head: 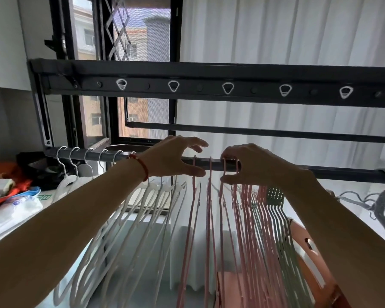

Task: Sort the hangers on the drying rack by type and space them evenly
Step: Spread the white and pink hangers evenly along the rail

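Head view: right hand (253, 165) grip pinches pink hanger hooks (230, 166) on the rail (93, 154); left hand (176, 158) spread wide beside.

Both forearms are bare, with no sleeves in view. The left hand (176, 160) has a thin red bracelet (141, 165) just behind it at the wrist, perhaps corded or beaded. The right hand (251, 166) wears nothing visible at the wrist or fingers.

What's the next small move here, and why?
Probably slide the pink hook pinched by the right hand a little right along the rail. Two pink hangers already hang spaced beside the open left hand; the rest are still bunched.
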